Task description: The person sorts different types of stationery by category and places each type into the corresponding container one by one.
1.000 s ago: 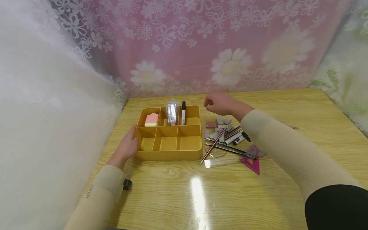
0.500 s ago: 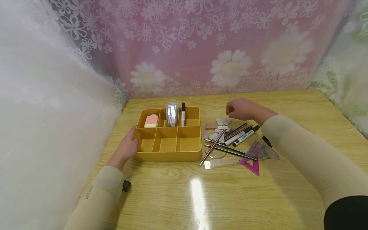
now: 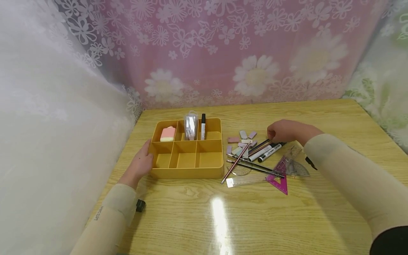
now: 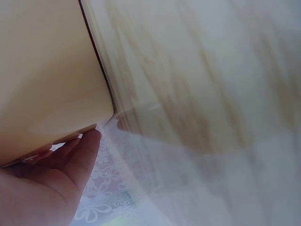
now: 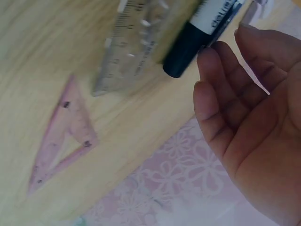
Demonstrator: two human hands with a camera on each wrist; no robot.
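Note:
A yellow six-compartment box [image 3: 186, 173] stands on the table. My left hand [image 3: 140, 163] lies against its left side, its fingers extended along the wall [image 4: 56, 89] in the left wrist view. My right hand [image 3: 287, 131] is at the far end of the marker pile, fingers bent with a gap to the thumb. In the right wrist view, the fingertips of the right hand [image 5: 254, 103] are beside a black-capped marker [image 5: 181, 52]; whether they touch it I cannot tell. The box holds a pink-and-cream item [image 3: 168, 134], a clear case [image 3: 191, 126] and an upright marker [image 3: 203, 127].
Right of the box lie several erasers [image 3: 233, 140], pencils [image 3: 236, 163], a clear ruler [image 3: 245, 181], a pink set square [image 3: 281, 184] and a clear protractor [image 3: 298, 169]. A floral curtain [image 3: 204, 53] hangs behind the table.
My right hand has moved right and down, from beside the box's far right corner to the far end of the markers. My left hand and the box have stayed in place.

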